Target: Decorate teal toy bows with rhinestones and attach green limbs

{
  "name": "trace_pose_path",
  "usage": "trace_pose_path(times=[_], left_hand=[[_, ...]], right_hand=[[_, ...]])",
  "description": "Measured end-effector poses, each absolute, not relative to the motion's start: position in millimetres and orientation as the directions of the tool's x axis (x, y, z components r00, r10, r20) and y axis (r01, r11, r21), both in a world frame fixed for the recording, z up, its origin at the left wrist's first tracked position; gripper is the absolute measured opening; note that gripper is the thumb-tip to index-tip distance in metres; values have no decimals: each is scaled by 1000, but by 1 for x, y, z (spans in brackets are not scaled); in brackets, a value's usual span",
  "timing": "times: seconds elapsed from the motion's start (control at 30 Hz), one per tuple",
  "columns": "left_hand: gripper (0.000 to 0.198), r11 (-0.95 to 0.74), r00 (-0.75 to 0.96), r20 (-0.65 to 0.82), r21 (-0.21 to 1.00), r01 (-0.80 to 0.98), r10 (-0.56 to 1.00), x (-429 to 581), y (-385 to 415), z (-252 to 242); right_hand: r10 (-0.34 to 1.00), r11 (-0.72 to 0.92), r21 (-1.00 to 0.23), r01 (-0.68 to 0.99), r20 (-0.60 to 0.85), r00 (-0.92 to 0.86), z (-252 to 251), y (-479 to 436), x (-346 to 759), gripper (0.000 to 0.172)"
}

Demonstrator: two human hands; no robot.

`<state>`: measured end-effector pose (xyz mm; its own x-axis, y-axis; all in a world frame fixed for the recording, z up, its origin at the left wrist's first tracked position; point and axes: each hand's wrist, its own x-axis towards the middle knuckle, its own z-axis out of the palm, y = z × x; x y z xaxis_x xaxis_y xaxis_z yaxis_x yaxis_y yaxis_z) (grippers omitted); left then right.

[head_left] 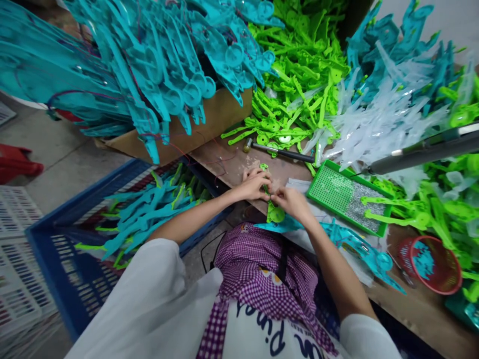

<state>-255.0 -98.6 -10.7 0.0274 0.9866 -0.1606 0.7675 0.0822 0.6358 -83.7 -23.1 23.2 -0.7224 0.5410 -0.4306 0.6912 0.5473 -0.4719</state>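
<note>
Closest in, a white shirt [145, 294] and a purple checked apron [258, 254] fill the bottom of the frame. And right at the centre, here's the action: a bright green piece [276, 214] between two bare hands! The left hand [257, 184] has its fingers closed on it; the right hand [291, 200] brings thumb and fingertips together at its edge, though what they pinch, I cannot tell. Just below, a turquoise part [280, 226] lies by the apron. Above the hands, a hammer [283, 152] on the worktop [213, 159]; to their right, a green tray [331, 187] with small silvery bits, then a red basket [448, 274] at lower right. Upper left, turquoise parts [164, 65] pile over a cardboard box [220, 112]!
</note>
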Motion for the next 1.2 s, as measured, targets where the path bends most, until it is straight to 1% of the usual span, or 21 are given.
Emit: trace_pose_path(times=[0.07,0.17,0.4,0.47,0.6,0.73,0.83,0.9,0.97,1.1,1.2], left_hand=[[20,82,33,-170,623,778,985,-256,-96,-10],[18,95,35,-195,617,781,980,-258,-93,-7],[24,93,55,-211,628,773,976,-261,-87,-5],[25,98,58,-225,624,775,973,-260,-88,-3],[25,123,35,-248,595,795,968,-253,-94,6],[15,85,46,-207,578,812,977,-247,-103,11],[7,28,113,-189,613,789,975,-247,-106,10],[4,-4,157,-182,641,768,971,-247,-107,8],[7,-38,194,-164,661,749,967,-246,-107,7],[21,-87,257,-158,673,735,954,-242,-109,8],[31,-141,318,-145,674,725,937,-240,-112,9]], right_hand=[[623,562,-398,725,-372,-688,28,-42,-78,28],[664,582,-330,743,-334,-669,29,-70,-74,31],[507,798,-140,587,-371,-778,20,-97,-72,36],[493,813,-131,568,-367,-789,22,-94,-65,37],[537,758,-182,627,-373,-757,28,-86,-42,41],[526,733,-252,631,-377,-762,27,-83,-29,42],[491,749,-265,607,-392,-778,25,-81,-27,43],[478,767,-247,592,-397,-784,24,-79,-25,44],[467,791,-203,578,-411,-783,25,-76,-23,44],[436,845,-88,528,-460,-774,28,-75,-20,47],[429,861,-38,506,-477,-767,32,-78,-21,50]])
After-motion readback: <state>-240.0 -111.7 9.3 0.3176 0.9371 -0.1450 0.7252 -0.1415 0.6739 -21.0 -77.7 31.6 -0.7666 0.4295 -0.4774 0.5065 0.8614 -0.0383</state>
